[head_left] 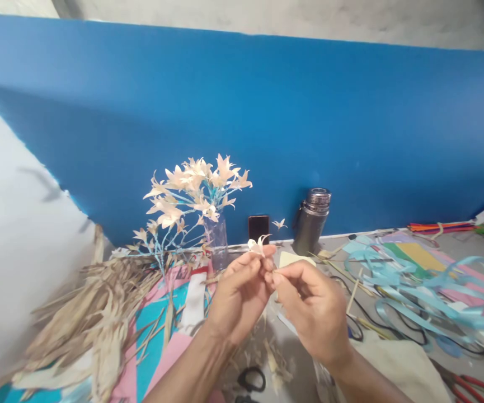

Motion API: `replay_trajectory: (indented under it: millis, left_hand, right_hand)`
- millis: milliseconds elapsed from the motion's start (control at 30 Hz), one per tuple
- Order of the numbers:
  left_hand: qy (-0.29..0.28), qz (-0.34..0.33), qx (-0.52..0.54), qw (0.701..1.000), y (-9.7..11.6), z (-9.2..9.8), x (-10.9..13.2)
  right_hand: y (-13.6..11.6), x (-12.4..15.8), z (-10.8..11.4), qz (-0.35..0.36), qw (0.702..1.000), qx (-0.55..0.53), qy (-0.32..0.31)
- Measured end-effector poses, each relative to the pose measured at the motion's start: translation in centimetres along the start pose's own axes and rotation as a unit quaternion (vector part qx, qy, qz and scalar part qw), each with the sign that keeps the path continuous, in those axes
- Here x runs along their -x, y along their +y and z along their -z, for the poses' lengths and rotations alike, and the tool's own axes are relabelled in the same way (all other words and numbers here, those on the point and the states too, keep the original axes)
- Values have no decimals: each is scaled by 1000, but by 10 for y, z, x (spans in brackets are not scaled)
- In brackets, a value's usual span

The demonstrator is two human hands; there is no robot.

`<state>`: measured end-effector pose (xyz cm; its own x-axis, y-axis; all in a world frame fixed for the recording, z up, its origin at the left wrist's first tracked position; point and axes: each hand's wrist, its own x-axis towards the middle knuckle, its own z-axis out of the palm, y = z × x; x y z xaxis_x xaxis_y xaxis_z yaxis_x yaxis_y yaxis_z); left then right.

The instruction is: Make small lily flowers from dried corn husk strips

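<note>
A small cream artificial flower (258, 245) with pointed petals is pinched by the fingers of my left hand (242, 294), its bloom facing up. Just below the bloom, the thumb and forefinger of my right hand (315, 310) are pressed together; whatever thin piece they grip at the flower's base is too small to make out. Both hands meet above the middle of the table. Behind them on the left, a clear bottle (216, 240) holds a bunch of similar flowers (195, 187) on light-blue stems. Another small flower (280, 224) shows beyond my fingertips.
Dried husks (107, 302) are heaped at left. A phone (258, 228) and a dark flask (312, 221) stand against the blue wall (329, 123). Light-blue ribbon (447, 291) tangles at right. Black scissor handles (252, 379) and red-handled pliers (468, 385) lie in front.
</note>
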<state>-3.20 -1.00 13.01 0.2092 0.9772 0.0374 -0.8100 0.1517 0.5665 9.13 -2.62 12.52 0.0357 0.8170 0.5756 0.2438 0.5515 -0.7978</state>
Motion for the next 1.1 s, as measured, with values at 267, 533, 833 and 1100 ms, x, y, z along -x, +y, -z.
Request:
replay_trajectory:
  millis: [267,533,833,1100]
  left_hand:
    - [8,-39,-58,998,2,2,0]
    - [11,-47,-48,998,-2,0,1]
    - [41,-19,-41,998,-6,-2,3]
    - [-11,-27,-101,995,3,-1,3]
  right_hand:
    - [-4,3,0,-51,996,-45,-58]
    - [-3,9,-1,-22,998,-38,-41]
    - [-3,13,-7,31,999,7,18]
    - [2,5,-1,-118,985,-120,-43]
